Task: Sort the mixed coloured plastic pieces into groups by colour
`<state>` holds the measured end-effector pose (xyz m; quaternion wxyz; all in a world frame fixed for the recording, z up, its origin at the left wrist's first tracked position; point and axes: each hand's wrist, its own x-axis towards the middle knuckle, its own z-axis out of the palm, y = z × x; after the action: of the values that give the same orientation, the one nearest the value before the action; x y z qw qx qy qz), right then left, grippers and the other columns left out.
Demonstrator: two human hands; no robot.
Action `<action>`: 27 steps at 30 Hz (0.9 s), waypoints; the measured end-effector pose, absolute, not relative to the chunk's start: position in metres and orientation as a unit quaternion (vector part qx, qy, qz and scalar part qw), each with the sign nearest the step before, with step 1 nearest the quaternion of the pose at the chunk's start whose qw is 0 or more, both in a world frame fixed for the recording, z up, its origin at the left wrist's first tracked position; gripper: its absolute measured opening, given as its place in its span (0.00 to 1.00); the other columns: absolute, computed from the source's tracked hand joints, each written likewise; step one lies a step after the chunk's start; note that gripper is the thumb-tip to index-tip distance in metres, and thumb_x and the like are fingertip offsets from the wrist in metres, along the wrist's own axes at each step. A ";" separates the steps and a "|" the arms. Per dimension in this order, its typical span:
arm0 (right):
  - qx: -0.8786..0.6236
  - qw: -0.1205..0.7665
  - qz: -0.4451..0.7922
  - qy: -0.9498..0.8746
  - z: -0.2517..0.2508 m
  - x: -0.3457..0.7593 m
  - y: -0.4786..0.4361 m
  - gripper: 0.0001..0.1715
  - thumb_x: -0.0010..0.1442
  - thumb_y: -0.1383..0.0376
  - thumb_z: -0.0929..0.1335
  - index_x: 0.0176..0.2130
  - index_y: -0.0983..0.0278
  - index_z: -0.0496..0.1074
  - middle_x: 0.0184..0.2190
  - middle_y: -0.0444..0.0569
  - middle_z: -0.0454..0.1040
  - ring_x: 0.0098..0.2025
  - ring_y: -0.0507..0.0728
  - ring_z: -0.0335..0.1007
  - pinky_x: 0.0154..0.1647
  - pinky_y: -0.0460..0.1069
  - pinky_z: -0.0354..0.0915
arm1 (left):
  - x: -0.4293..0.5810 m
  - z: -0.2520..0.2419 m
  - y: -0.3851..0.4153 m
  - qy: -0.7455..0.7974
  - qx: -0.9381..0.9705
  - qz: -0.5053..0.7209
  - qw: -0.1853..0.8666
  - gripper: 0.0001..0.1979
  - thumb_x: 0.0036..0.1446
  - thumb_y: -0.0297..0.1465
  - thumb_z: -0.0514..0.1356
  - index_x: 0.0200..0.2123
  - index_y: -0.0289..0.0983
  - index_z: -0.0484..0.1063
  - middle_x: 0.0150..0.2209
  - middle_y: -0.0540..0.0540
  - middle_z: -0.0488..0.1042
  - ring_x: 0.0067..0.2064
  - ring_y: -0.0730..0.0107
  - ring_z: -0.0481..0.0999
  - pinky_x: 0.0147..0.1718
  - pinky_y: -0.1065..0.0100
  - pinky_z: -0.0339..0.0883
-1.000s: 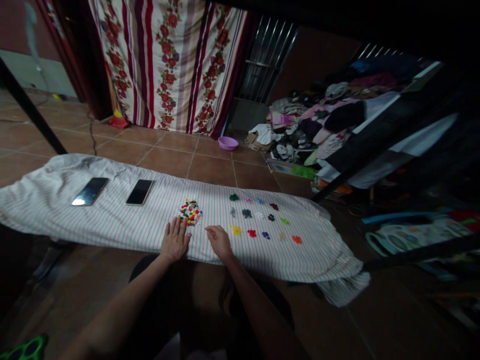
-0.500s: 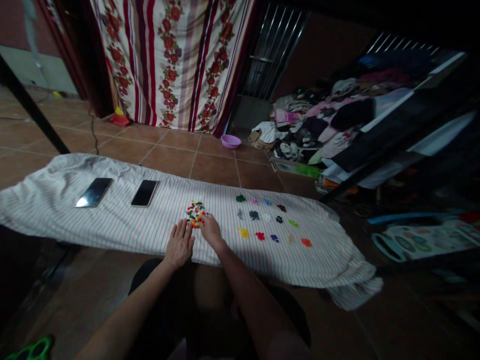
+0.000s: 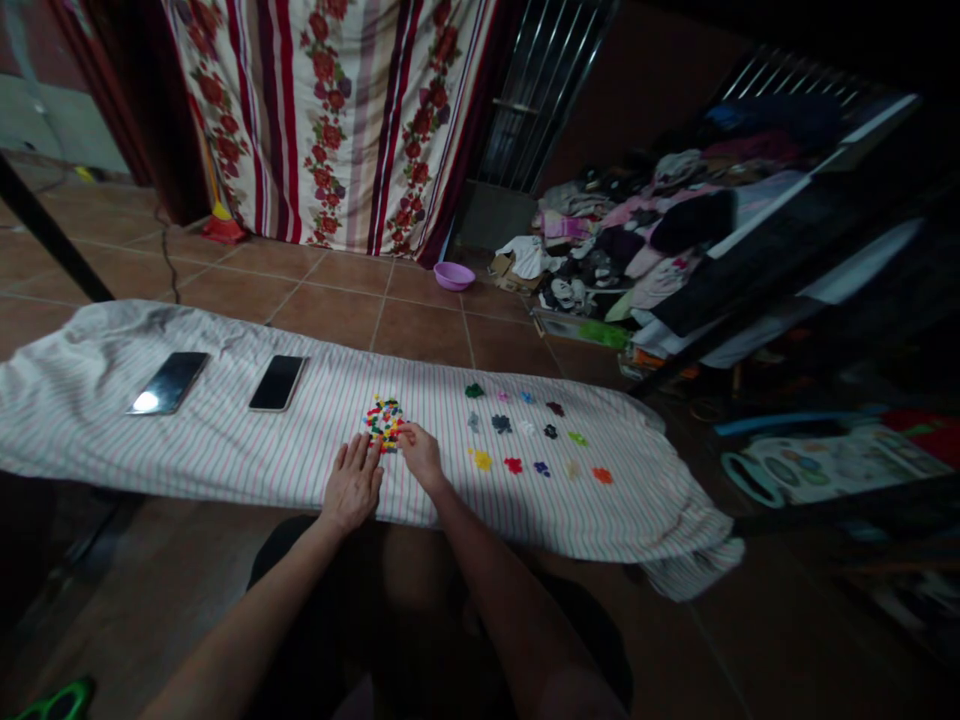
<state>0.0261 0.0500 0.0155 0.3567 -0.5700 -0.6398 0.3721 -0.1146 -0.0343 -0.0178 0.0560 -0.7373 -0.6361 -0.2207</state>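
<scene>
A striped cloth (image 3: 225,440) lies across the tiled floor in front of me. A mixed pile of small coloured pieces (image 3: 382,420) sits on it. My left hand (image 3: 351,482) lies flat on the cloth just below the pile, fingers stretched out. My right hand (image 3: 420,452) is at the pile's right edge with its fingers pinched together; what they hold is too small to make out. Several small single-colour heaps (image 3: 525,440) are laid out in rows to the right of my right hand.
Two dark phones (image 3: 169,382) (image 3: 277,382) lie on the cloth's left part. A purple bowl (image 3: 454,275) stands on the tiles by a flowered curtain (image 3: 337,120). A heap of clothes (image 3: 637,240) fills the right side. A black pole (image 3: 45,230) slants at the left.
My right hand moved from the cloth near the yellow heap left to the mixed pile and closed its fingers there. The left hand stayed flat.
</scene>
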 end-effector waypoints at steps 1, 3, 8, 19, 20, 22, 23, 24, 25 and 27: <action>-0.575 0.366 0.396 -0.616 0.014 0.026 0.050 0.11 0.59 0.68 0.63 0.37 0.58 0.73 0.33 0.41 0.79 0.35 0.52 0.77 0.35 0.46 0.72 | -0.114 -0.017 -0.034 -0.636 -0.737 -0.222 0.056 0.26 0.66 0.36 0.44 0.63 0.34 0.61 0.65 0.35 0.60 0.67 0.52 0.58 0.64 0.49 0.53; -0.578 0.381 0.434 -0.576 0.013 0.027 0.050 0.10 0.59 0.68 0.62 0.37 0.58 0.72 0.32 0.41 0.79 0.33 0.52 0.77 0.30 0.45 0.72 | -0.114 -0.017 -0.033 -0.634 -0.737 -0.226 0.057 0.27 0.66 0.37 0.44 0.63 0.33 0.61 0.65 0.35 0.60 0.67 0.52 0.58 0.64 0.49 0.53; -0.581 0.398 0.458 -0.543 0.009 0.034 0.049 0.09 0.59 0.67 0.63 0.38 0.59 0.72 0.31 0.41 0.78 0.30 0.50 0.76 0.24 0.42 0.69 | -0.113 -0.019 -0.030 -0.631 -0.729 -0.257 0.059 0.28 0.65 0.37 0.45 0.64 0.30 0.59 0.65 0.33 0.60 0.68 0.52 0.57 0.64 0.49 0.53; -0.602 0.357 0.352 -0.621 0.014 0.065 0.047 0.08 0.57 0.67 0.65 0.36 0.57 0.73 0.29 0.39 0.76 0.30 0.50 0.74 0.31 0.44 0.70 | -0.102 -0.004 -0.025 -0.655 -0.711 -0.253 0.040 0.30 0.64 0.41 0.45 0.62 0.27 0.61 0.65 0.28 0.58 0.68 0.46 0.56 0.63 0.45 0.53; -0.605 0.357 0.332 -0.630 0.017 0.071 0.046 0.08 0.56 0.67 0.65 0.36 0.58 0.73 0.30 0.40 0.77 0.32 0.51 0.74 0.35 0.45 0.70 | -0.101 -0.003 -0.025 -0.657 -0.711 -0.248 0.040 0.30 0.64 0.41 0.45 0.62 0.27 0.61 0.65 0.28 0.58 0.68 0.46 0.56 0.63 0.45 0.53; -0.606 0.369 0.300 -0.638 0.022 0.086 0.043 0.08 0.56 0.67 0.65 0.36 0.58 0.73 0.32 0.42 0.77 0.34 0.52 0.75 0.39 0.47 0.70 | -0.101 -0.001 -0.025 -0.660 -0.710 -0.243 0.037 0.30 0.64 0.41 0.44 0.62 0.27 0.61 0.65 0.27 0.59 0.67 0.45 0.57 0.63 0.45 0.53; -0.604 0.380 0.288 -0.638 0.024 0.094 0.041 0.08 0.57 0.66 0.64 0.37 0.59 0.73 0.33 0.43 0.78 0.35 0.53 0.75 0.41 0.47 0.70 | -0.100 -0.001 -0.025 -0.661 -0.709 -0.243 0.033 0.30 0.64 0.41 0.44 0.62 0.26 0.61 0.65 0.27 0.59 0.67 0.45 0.57 0.63 0.44 0.53; -0.603 0.393 0.278 -0.637 0.026 0.103 0.039 0.09 0.57 0.65 0.64 0.37 0.59 0.73 0.33 0.43 0.78 0.35 0.53 0.75 0.41 0.48 0.70 | -0.100 -0.001 -0.025 -0.662 -0.709 -0.242 0.029 0.30 0.64 0.41 0.45 0.62 0.26 0.61 0.65 0.27 0.58 0.67 0.45 0.57 0.63 0.44 0.53; -0.601 0.407 0.267 -0.634 0.028 0.113 0.036 0.09 0.58 0.64 0.64 0.38 0.59 0.73 0.34 0.44 0.78 0.36 0.53 0.75 0.42 0.48 0.70 | -0.101 0.000 -0.025 -0.662 -0.709 -0.242 0.027 0.31 0.63 0.41 0.45 0.61 0.26 0.61 0.65 0.26 0.58 0.67 0.44 0.57 0.62 0.44 0.52; -0.600 0.437 0.243 -0.624 0.030 0.133 0.029 0.10 0.59 0.62 0.63 0.39 0.60 0.73 0.36 0.46 0.78 0.38 0.55 0.75 0.44 0.50 0.70 | -0.101 0.000 -0.025 -0.660 -0.711 -0.241 0.026 0.31 0.63 0.40 0.45 0.61 0.24 0.61 0.64 0.25 0.58 0.67 0.43 0.58 0.62 0.44 0.52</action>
<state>0.1331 0.0290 0.0295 0.4369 -0.6001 -0.6245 0.2429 -0.1008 -0.0247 -0.0002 0.0256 -0.7111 -0.6600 -0.2409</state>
